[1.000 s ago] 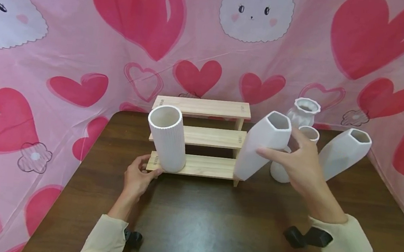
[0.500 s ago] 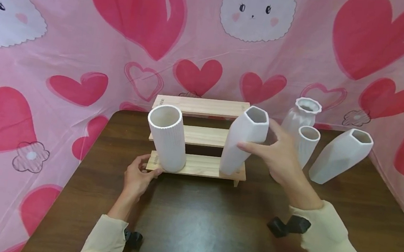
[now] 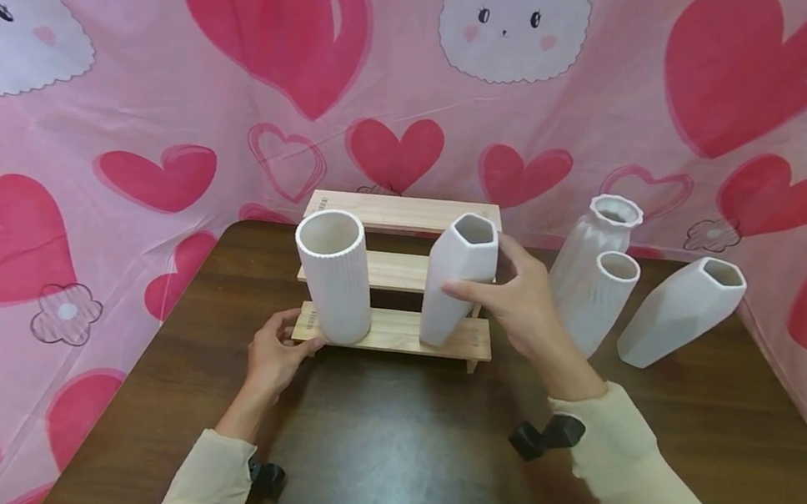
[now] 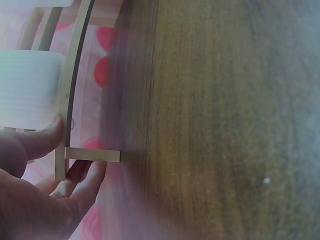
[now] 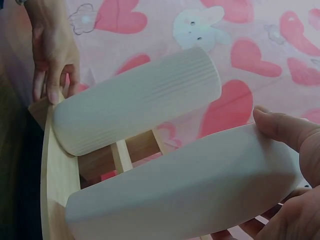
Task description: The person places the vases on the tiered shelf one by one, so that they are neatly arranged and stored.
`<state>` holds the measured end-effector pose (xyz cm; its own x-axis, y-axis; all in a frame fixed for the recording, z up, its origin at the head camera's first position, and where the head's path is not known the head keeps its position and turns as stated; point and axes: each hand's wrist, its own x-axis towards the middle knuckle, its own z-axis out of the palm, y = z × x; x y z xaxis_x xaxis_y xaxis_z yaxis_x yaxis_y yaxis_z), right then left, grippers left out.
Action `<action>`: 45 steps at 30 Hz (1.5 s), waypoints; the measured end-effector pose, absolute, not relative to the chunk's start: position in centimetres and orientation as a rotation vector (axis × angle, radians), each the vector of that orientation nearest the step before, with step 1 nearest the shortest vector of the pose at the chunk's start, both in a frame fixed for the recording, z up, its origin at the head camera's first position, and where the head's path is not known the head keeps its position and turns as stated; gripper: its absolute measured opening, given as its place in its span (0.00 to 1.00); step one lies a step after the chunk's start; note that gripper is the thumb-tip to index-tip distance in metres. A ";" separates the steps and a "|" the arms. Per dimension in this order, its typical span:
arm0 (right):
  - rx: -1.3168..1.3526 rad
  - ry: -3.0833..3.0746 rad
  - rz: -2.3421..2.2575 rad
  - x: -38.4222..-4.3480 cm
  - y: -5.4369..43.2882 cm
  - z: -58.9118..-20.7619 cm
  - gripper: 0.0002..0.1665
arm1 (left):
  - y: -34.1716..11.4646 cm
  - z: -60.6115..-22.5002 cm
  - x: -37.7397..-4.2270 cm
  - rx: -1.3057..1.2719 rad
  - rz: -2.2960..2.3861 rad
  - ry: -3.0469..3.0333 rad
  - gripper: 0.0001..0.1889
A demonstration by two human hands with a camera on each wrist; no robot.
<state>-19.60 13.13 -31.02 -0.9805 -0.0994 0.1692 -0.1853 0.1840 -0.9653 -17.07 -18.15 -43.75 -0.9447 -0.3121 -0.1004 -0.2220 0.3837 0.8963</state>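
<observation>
While the dark wood-grain table bears a three-tier wooden stand at twelve o'clock, a ribbed cylindrical vase occupies its bottom tier. The pentagonal-mouthed vase, at that vase's three o'clock, has shifted toward nine o'clock along the tier; its placement appears nearly complete. The right hand grips it; the left hand pinches the tier's end at eight o'clock.

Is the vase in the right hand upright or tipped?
Upright, near enough: the head view shows the vase with its mouth up and base at the bottom shelf, the right hand gripping it.
</observation>
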 end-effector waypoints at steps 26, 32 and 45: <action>0.319 -2.473 1.880 -20.2 11.3 -31.4 0.47 | -18.1 -44.1 -17.1 0.479 -1.648 -2.517 0.33; 0.333 -2.491 1.862 -20.3 11.2 -31.4 0.48 | -18.1 -44.0 -17.2 0.490 -1.629 -2.520 0.32; 0.385 -2.451 1.928 -20.2 11.1 -31.8 0.48 | -18.0 -43.9 -17.0 0.497 -1.612 -2.527 0.32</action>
